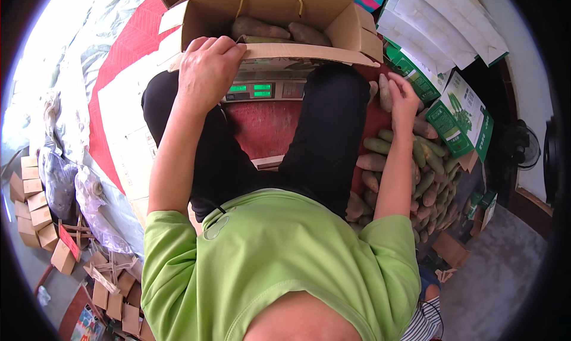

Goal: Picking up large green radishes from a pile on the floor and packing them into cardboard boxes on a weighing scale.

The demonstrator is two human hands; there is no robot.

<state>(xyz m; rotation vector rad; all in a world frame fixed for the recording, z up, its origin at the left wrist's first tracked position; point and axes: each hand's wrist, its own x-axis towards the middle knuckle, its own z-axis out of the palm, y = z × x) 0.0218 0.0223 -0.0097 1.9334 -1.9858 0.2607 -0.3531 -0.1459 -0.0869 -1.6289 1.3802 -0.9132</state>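
l hand [209, 66] is at upper ctr-left, fingers bent over the front rim of the open cardboard carton [309, 51], gripping that edge w/ fingertips hidden behind it. r hand [403, 100] is out to the right of ctr, fingers partly bent & a bit apart, right beside a long brownish veg [385, 94]; can't tell if they grip it or just touch. carton sits at top ctr, flaps up, w/ a few long tapered veg [259, 28] inside near the back wall, plus two yellow cord handles [301, 6] on that wall. under its front edge, btwn the knees in black trousers [327, 112], is a digital scale [281, 91], display lit green. big veg pile [437, 186], brown & green, lies right of ctr, partly behind the r forearm. green-and-white printed box [463, 116] stands just above the pile, w/ white paper bags [443, 25] at upper right. blk fan [522, 144] at far right; small brown boxes [38, 213] stacked lower left, nr clear plastic bags [95, 192].
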